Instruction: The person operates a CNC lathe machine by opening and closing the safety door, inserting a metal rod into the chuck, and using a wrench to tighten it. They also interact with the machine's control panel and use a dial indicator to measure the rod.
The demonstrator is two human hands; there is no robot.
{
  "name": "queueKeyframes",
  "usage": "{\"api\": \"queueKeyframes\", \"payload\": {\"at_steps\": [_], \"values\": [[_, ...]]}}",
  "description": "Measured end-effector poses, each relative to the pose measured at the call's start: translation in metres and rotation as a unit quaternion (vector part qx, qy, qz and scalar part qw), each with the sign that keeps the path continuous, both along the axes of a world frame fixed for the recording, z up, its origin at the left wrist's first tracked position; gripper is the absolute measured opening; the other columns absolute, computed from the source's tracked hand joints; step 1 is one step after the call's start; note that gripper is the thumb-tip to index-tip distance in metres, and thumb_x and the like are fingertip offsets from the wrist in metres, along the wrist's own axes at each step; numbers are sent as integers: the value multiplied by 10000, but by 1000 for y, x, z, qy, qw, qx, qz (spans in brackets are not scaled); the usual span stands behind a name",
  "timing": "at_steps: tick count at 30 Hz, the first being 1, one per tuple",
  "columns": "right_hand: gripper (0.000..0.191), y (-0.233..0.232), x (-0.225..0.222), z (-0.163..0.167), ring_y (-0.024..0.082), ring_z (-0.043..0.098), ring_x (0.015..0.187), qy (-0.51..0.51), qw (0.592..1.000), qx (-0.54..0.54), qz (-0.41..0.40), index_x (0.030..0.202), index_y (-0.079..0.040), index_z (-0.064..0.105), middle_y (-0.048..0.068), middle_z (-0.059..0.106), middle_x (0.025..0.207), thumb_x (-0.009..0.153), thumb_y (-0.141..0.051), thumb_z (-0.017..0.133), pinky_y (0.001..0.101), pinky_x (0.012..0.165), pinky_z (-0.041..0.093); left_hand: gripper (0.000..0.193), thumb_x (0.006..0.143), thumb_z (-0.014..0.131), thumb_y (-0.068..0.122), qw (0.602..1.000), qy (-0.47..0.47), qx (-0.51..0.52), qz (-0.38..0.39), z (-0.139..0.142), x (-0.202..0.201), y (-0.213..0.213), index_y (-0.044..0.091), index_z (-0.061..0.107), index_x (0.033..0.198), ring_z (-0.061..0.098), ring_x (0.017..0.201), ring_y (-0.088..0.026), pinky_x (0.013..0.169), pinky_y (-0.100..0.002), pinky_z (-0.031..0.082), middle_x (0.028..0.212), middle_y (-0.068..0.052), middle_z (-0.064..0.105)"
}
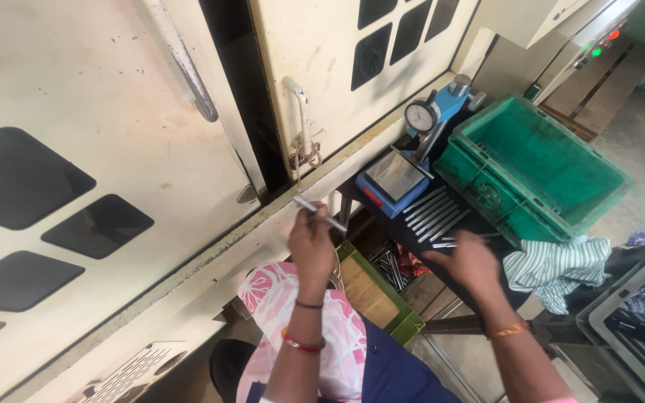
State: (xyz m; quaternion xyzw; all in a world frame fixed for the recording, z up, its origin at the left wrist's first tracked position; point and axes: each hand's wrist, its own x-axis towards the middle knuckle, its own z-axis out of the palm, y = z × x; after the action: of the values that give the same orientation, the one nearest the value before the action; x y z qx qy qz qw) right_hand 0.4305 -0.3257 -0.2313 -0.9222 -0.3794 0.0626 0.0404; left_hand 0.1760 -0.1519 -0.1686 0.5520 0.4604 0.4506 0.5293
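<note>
My left hand is raised near the machine's sill and pinches a thin metal rod that points up and to the left. Over the dark bench my right hand hovers blurred, fingers spread, beside a row of several similar metal rods; whether it touches one I cannot tell. Behind the rods stands a dial gauge on a blue stand with a flat base plate.
A cream machine cabinet with dark panels and door handles fills the left. A green plastic crate sits at the right of the bench, a striped cloth beside it. A lower green bin holds more rods.
</note>
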Motion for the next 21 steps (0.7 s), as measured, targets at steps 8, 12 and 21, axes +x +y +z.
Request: {"api": "queueKeyframes", "payload": {"at_steps": [8, 12, 21], "values": [[841, -43, 12, -68, 481, 642, 1045, -134, 981, 63, -123, 1099, 39, 664, 282, 644, 1143, 822, -755, 689, 515, 883, 557, 210, 1059, 560, 189, 972, -232, 11, 15, -4, -20, 3, 18, 641, 1151, 644, 941, -87, 837, -266, 558, 1045, -41, 695], [792, -30, 5, -73, 433, 633, 1073, -180, 963, 79, -185, 1069, 10, 688, 229, 657, 1125, 838, -748, 675, 529, 915, 530, 221, 1074, 567, 189, 971, -239, 10, 0, -8, -16, -3, -2, 649, 1148, 627, 925, -95, 836, -269, 540, 1029, -52, 687], [872, -18, 8, -56, 444, 646, 1076, -106, 957, 119, -242, 1120, 9, 655, 257, 686, 1112, 697, -747, 752, 526, 910, 519, 228, 1047, 582, 208, 965, -264, -1, 2, -11, -8, -4, 18, 643, 1156, 651, 959, -102, 853, -278, 551, 1041, -50, 699]]}}
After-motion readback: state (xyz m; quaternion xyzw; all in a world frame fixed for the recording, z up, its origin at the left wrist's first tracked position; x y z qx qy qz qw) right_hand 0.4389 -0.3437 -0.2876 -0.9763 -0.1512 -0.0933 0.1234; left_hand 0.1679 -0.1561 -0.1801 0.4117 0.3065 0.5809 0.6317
